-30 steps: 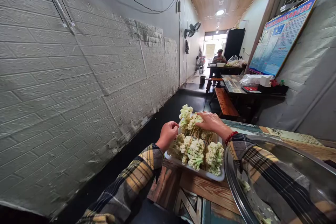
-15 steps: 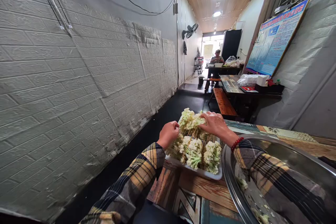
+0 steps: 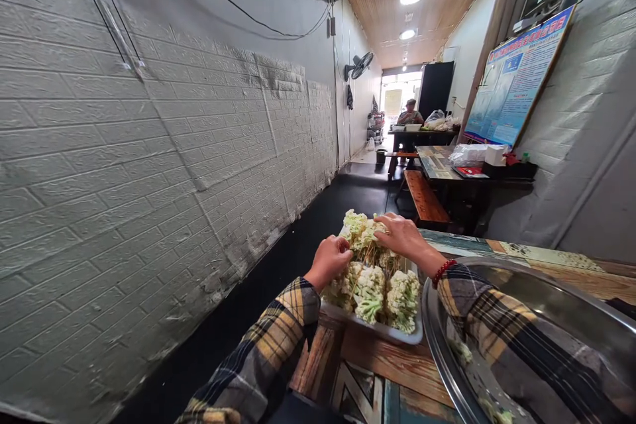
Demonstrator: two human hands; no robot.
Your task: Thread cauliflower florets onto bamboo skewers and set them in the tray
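Observation:
Cauliflower florets on thin wooden skewers fill a white tray on the patterned wooden table. Over the tray's left side is my left hand, its fingers curled into a pinch beside the skewer sticks. Whether a stick is between those fingertips I cannot make out. My right hand, with a red bead bracelet at the wrist, curls its fingers over cauliflower at the far end of the tray. The fingertips are partly hidden among the florets.
A large steel basin with cauliflower scraps stands right of the tray, under my right forearm. Beyond are a wooden bench, a second table with a black box, and a seated person. A brick-patterned wall runs along the left.
My left hand has moved right, closer to the skewer sticks and my right hand. The right hand stays at the far florets with little change. The camera view has tilted slightly.

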